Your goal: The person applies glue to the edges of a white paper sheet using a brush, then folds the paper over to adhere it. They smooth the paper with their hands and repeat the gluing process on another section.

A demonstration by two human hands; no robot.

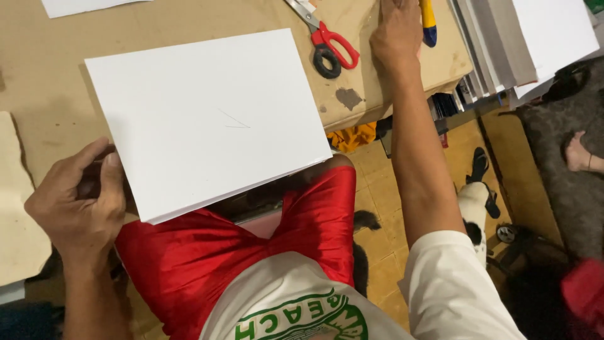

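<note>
A stack of white paper sheets [201,116] lies on the brown table [44,82], its near corner hanging past the table edge over my lap. My left hand [78,201] pinches the stack's lower left edge between thumb and fingers. My right hand [396,31] reaches to the far right of the table, palm down, fingers beside a yellow and blue utility knife [428,22]. Whether the hand grips the knife cannot be told. Red-handled scissors [330,44] lie just left of that hand.
More white and grey sheets [522,44] are stacked at the upper right. Another white sheet [75,6] lies at the top left. A tan board [16,201] sits at the left edge. A black and white cat [475,201] and another person's bare foot [579,154] are on the floor.
</note>
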